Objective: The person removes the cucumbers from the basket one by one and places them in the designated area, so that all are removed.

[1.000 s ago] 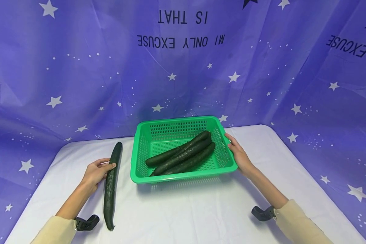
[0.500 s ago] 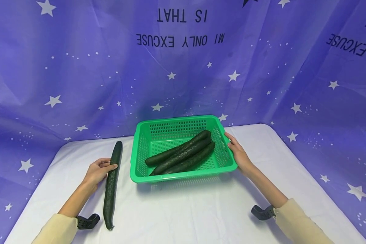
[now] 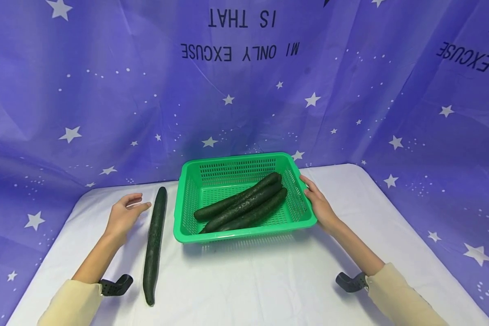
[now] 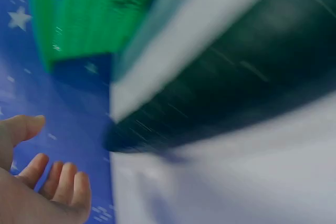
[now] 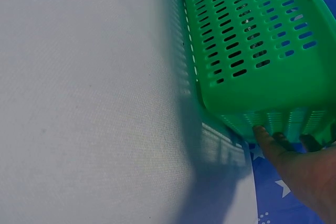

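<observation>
Left of the basket, a long dark green cucumber lies lengthwise on the white cloth. My left hand is just to its left, with thumb and fingers spread apart and nothing between them; in the left wrist view that cucumber looks large and blurred. Several more cucumbers rest side by side, slanting, inside a green perforated plastic basket. My right hand touches the basket's right end, its fingertips against the outer wall below the rim. No fingers reach inside the basket.
A white cloth covers the table. Purple star-printed curtain hangs close behind the basket and along both sides. Each wrist carries a black camera mount that juts inward over the cloth.
My left hand has let go of the cucumber and drawn back to its left and upward. The cucumber has shifted slightly right. The right hand and basket stay in place.
</observation>
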Tool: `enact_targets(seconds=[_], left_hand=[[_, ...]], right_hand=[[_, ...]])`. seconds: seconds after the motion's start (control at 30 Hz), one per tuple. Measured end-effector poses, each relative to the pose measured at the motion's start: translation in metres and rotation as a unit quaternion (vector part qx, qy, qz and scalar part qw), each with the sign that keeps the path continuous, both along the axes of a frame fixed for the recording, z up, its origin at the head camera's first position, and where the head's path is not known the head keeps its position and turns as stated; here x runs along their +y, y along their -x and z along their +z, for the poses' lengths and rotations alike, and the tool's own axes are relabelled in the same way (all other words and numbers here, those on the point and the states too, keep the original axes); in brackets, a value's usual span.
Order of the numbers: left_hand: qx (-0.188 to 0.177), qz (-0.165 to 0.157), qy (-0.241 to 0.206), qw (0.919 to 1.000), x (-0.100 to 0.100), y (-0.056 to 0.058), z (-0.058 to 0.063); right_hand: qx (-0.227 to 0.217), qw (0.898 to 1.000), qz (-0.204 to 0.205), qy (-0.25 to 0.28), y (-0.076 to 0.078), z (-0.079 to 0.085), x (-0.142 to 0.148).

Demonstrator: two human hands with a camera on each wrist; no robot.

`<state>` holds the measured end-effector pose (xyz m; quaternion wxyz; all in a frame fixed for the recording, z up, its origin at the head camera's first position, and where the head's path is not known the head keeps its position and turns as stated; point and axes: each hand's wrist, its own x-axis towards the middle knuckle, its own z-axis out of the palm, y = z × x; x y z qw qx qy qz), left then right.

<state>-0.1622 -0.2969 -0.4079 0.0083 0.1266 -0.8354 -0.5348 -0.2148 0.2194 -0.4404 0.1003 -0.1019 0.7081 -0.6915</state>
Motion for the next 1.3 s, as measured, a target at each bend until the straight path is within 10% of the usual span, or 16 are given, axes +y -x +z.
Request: enact_targets(seconds=[0.27,0.47,0.9,1.3], left_hand=[[0.079,-0.081,-0.005,0.9936,0.045,0.005,0.042],[0.101,-0.164,-0.032,0.9807,0.094,0.008,0.052],[0.065,-0.301,0.028,0.951,0.185,0.028,0.022],[0.051,-0.316,0.105,0.9415,0.216,0.045,0.004]], right_hand=[[0.002,1.0,-0.006,-0.007,0.0,0.002,-0.001],[0.001,1.0,-0.005,-0.008,-0.001,0.001,-0.001],[-0.001,1.0,-0.005,-0.009,0.0,0.0,0.002],[0.007,1.0,-0.002,-0.007,0.0,0.0,0.001]])
